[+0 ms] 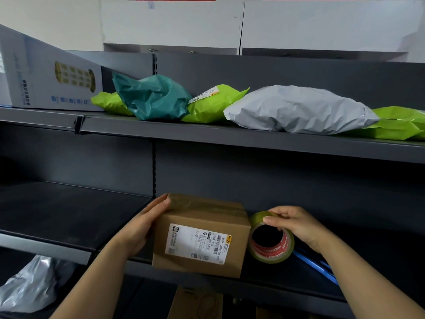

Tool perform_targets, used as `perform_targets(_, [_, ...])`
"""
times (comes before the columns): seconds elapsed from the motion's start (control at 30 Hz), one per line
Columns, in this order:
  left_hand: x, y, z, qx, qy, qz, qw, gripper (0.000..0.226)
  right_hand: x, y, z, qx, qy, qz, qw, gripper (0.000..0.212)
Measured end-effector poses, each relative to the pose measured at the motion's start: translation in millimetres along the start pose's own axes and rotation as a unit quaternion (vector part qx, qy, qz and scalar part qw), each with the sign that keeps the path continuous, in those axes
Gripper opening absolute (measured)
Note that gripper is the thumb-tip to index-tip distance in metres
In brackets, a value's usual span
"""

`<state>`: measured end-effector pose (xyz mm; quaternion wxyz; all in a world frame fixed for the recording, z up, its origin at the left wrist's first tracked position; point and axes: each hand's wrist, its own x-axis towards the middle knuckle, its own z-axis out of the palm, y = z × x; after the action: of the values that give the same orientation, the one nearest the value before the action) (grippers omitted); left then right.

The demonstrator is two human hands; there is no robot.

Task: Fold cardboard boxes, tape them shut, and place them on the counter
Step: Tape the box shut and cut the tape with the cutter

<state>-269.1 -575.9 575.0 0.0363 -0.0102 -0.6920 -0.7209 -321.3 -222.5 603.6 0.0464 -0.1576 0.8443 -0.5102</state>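
The cardboard box (200, 236) sits near 6 o'clock in the view, on the front edge of the lower shelf (69, 215). The left hand (142, 226) lies against its 9 o'clock side with the fingers reaching the top corner, pressing rather than gripping, probably to keep it from sliding while the other hand works. The hands are apart, one on each side of the box. At the box's 3 o'clock the right hand (296, 226) pinches the top rim of the tape roll (271, 240), which stands on edge right against the box with its hole facing out, likely so the tape can run straight onto it. The box is brown with its flaps down, and a shiny band of clear tape crosses the top. A white shipping label sits turned sideways on the front face
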Motion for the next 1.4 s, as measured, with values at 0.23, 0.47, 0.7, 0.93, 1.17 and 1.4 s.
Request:
perform_targets(0.23, [6.0,16.9,13.2,0.460,0.075,0.080,0.881,0.043,-2.3,-3.9,8.6,0.007,0.001,-0.018,1.000,0.020])
perform_targets(0.47, [-4.9,22.2,74.6,0.706,0.052,0.109,0.698,0.052,-0.3,1.5,12.1,0.023,0.009,-0.025,0.999,0.022])
perform_targets(0.7, [-1.4,35.4,137.4,0.668,-0.062,0.159,0.724,0.053,-1.2,7.7,5.2,0.020,0.000,-0.023,1.000,0.020])
perform_targets(0.93, [23.6,73.1,147.9,0.645,-0.219,-0.016,0.732,0.094,2.2,13.2,2.9,0.044,0.004,-0.010,0.999,0.033])
perform_targets(1.17, [46.1,71.8,163.5,0.647,-0.208,-0.029,0.733,0.114,-1.4,30.6,-5.1,0.071,-0.001,0.000,0.997,0.035])
perform_targets(1.4, [34.5,80.4,175.6,0.482,-0.181,0.070,0.855,0.113,-38.2,39.3,-50.3,0.240,0.133,-0.085,0.958,0.063])
